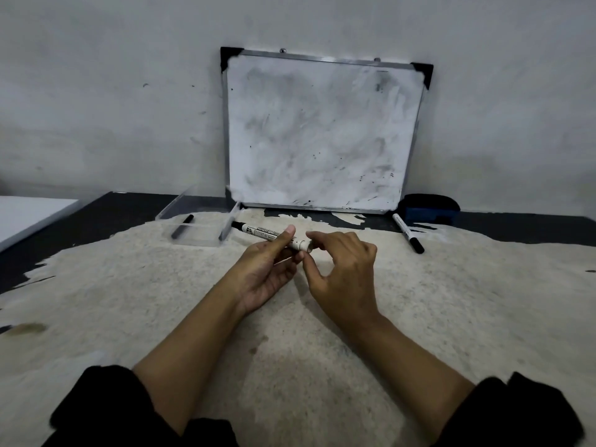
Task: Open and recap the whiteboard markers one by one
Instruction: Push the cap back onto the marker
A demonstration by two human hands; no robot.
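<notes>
My left hand (267,269) grips a white whiteboard marker (261,233) with a black cap, held level over the table with the cap pointing left. My right hand (342,269) is at the marker's right end, its fingers spread and curled near that end; whether they touch it I cannot tell. A second white marker with a black cap (408,233) lies on the table at the right. A dark marker (182,226) rests inside a clear plastic tray (193,235) at the left.
A smudged whiteboard (322,133) leans against the wall at the back. A blue and black eraser (429,208) sits to its right. A white slab (29,217) lies at the far left. The table has a worn pale top with dark edges.
</notes>
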